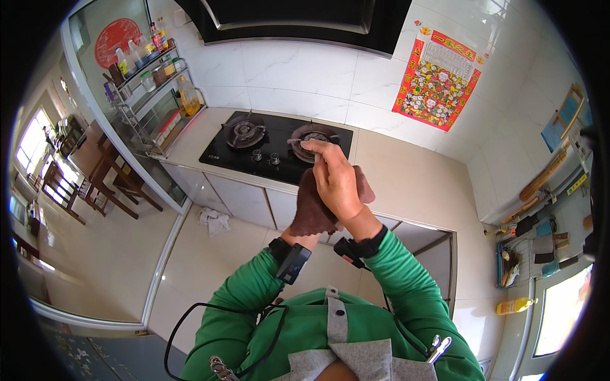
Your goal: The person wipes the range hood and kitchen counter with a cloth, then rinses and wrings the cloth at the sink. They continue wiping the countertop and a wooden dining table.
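A dark brown cloth with a scalloped edge is bunched between my hands, in the air over the front edge of the counter. My right hand lies over it, fingers bent and pointing toward the right burner. Beneath the cloth is my left hand; only its wrist side shows, and the fingers are hidden. Just beyond, a black glass gas hob is set into the counter, with a left burner, a right burner partly covered by my fingers, and two knobs.
Bottles and jars fill a metal rack at the left, beside an oil bottle. Above is a range hood. The beige countertop runs right toward hanging utensils. A white rag lies on the floor.
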Demonstrator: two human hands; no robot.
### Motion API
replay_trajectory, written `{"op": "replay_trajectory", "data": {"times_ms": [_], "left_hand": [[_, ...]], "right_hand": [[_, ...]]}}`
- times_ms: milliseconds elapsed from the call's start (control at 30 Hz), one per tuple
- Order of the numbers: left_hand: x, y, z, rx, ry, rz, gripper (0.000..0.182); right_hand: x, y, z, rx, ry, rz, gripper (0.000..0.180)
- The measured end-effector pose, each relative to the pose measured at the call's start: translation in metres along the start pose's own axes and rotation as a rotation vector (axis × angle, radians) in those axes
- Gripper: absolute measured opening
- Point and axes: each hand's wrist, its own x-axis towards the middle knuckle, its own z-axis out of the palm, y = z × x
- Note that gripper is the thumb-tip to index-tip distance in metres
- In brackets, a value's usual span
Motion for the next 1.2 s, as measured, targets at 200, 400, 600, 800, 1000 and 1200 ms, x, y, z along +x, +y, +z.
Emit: {"op": "replay_trajectory", "data": {"times_ms": [200, 400, 600, 800, 1000, 1200], "left_hand": [[-0.004, 0.012, 0.017, 0.328, -0.098, 0.032, 0.033], [0.02, 0.013, 0.017, -0.157, -0.188, -0.045, 0.033], [0.024, 0.004, 0.011, -0.676, -0.015, 0.006, 0.037], [0.022, 0.019, 0.006, -0.718, 0.075, 0.196, 0.043], [-0.021, 0.032, -0.037, 0.739, 0.097, 0.317, 0.038], [0.009, 0.036, -0.076, 0.62, -0.129, 0.087, 0.03]], "right_hand": [[0.011, -0.004, 0.019, 0.102, -0.059, 0.119, 0.024], [0.016, 0.001, 0.023, 1.836, -0.066, 0.815, 0.04], [0.007, 0.017, 0.042, 2.127, 0.011, 0.91, 0.043], [-0.002, 0.013, 0.011, 1.318, -0.141, 0.828, 0.037], [-0.05, 0.002, 0.007, -0.04, -0.489, 0.038, 0.038], [-0.106, 0.057, -0.012, 0.326, -0.123, 0.602, 0.031]]}}
